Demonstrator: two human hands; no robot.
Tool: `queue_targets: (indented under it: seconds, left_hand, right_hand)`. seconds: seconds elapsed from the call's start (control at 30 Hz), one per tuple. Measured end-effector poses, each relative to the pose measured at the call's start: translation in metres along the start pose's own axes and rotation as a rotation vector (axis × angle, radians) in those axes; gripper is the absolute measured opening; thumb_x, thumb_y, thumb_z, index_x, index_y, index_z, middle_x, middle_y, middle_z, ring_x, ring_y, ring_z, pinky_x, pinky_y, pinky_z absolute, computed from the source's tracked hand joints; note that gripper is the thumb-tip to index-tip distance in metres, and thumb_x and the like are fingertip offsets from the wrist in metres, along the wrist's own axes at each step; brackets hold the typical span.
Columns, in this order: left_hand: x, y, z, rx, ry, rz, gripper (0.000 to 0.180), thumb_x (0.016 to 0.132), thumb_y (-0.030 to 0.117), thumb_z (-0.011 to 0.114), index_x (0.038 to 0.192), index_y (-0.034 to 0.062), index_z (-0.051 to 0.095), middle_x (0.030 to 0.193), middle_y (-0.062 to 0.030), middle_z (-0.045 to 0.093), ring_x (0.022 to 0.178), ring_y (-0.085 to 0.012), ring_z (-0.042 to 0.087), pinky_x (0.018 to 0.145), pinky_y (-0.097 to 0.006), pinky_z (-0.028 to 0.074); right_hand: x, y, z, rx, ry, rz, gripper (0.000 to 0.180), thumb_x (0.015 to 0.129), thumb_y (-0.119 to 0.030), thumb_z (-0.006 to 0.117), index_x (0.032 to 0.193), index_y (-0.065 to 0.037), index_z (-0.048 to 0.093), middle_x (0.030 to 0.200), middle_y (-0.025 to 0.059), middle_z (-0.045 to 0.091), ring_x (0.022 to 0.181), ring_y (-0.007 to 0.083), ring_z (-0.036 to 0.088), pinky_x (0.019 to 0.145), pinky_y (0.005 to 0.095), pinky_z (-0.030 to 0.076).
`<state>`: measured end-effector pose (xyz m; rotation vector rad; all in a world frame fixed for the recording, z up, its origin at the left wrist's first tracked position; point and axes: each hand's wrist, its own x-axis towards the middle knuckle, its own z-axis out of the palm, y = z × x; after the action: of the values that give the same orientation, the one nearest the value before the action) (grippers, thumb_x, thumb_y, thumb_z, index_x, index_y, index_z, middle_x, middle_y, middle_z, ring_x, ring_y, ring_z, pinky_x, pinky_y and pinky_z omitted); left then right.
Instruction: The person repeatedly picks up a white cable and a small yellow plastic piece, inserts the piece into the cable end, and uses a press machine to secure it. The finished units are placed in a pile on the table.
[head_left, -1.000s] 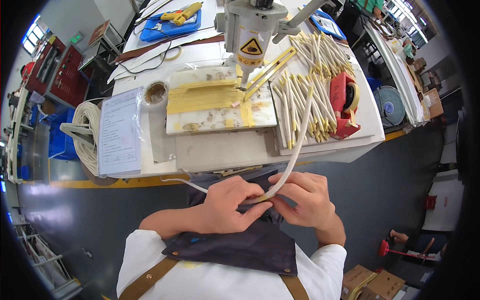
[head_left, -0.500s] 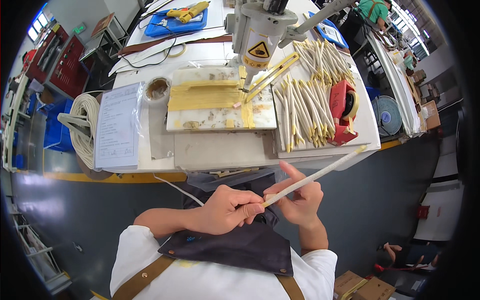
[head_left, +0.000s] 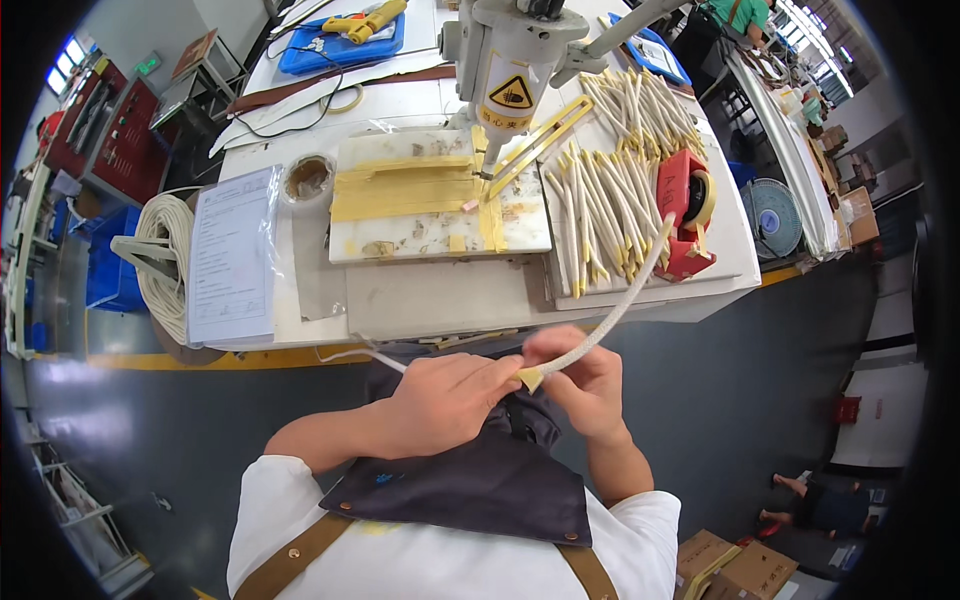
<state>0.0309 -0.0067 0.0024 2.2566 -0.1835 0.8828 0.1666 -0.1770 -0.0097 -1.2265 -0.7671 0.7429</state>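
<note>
Held low in front of a dark grey fabric apron, just below the near edge of the white tabletop. Left hand curled into a loose fist, fingers pressed together and pinching the near end of a long, cream-white braided sleeve tube. Right hand cupped beside it, thumb and fingertips closed on the same end, where a small yellow tape tab wrapped the tube. Both hands touching at the knuckles.

Tube arched up and to the right from the hands, soft and flexible, its far end rising over the tabletop edge near a red plastic tape dispenser. A thin white strand trailed out to the left of the left hand.

On the tabletop: a loose heap of matching cream-white tubes with yellow-taped tips, straight and slender, fanned side by side. Left of them, a pale, speckled stone-like slab striped with yellow masking tape. Above it, a grey metal machine head. Further left, a clear plastic sleeve holding a paper sheet, and a coil of thick white cord.
</note>
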Motion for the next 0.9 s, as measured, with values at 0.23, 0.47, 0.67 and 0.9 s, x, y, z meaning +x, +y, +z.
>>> queue_targets:
  seconds: [0.23, 0.47, 0.67, 0.9]
  left_hand:
    - [-0.006, -0.013, -0.008, 0.339, -0.015, 0.224, 0.041, 0.081, 0.005, 0.075, 0.119, -0.0078, 0.066, 0.083, -0.0054, 0.063, 0.062, -0.0155, 0.056, 0.053, -0.026, 0.047]
    - [-0.01, -0.013, 0.0, 0.047, -0.112, -0.036, 0.021, 0.089, 0.01, 0.072, 0.103, -0.0058, 0.07, 0.071, -0.0074, 0.06, 0.055, -0.015, 0.055, 0.05, -0.027, 0.045]
    - [0.005, -0.02, -0.017, -1.086, -0.462, -1.047, 0.026, 0.102, 0.02, 0.062, 0.098, -0.0041, 0.069, 0.063, 0.0, 0.057, 0.052, -0.0068, 0.051, 0.046, -0.023, 0.039]
    - [0.007, -0.004, -0.022, -0.78, -0.259, -0.986, 0.024, 0.099, 0.018, 0.066, 0.1, -0.0057, 0.069, 0.067, -0.0039, 0.064, 0.052, -0.008, 0.056, 0.048, -0.022, 0.043]
  right_hand:
    - [0.001, -0.013, 0.002, 0.214, -0.032, 0.163, 0.037, 0.083, 0.004, 0.074, 0.119, 0.008, 0.066, 0.111, 0.0117, 0.064, 0.091, 0.018, 0.068, 0.081, 0.0297, 0.057]
    - [0.015, -0.022, 0.002, -0.548, -0.049, -0.115, 0.019, 0.081, -0.002, 0.081, 0.099, 0.0, 0.074, 0.085, 0.0086, 0.071, 0.074, 0.0187, 0.069, 0.065, 0.0285, 0.054]
    - [0.027, -0.016, -0.007, -0.503, -0.17, -0.237, 0.017, 0.078, -0.002, 0.082, 0.093, -0.001, 0.074, 0.086, 0.0094, 0.072, 0.072, 0.0207, 0.069, 0.061, 0.0305, 0.054]
    - [0.032, 0.005, 0.005, -0.452, 0.158, -0.245, 0.024, 0.076, -0.007, 0.087, 0.093, 0.002, 0.073, 0.094, 0.0106, 0.067, 0.071, 0.0146, 0.065, 0.061, 0.0269, 0.05]
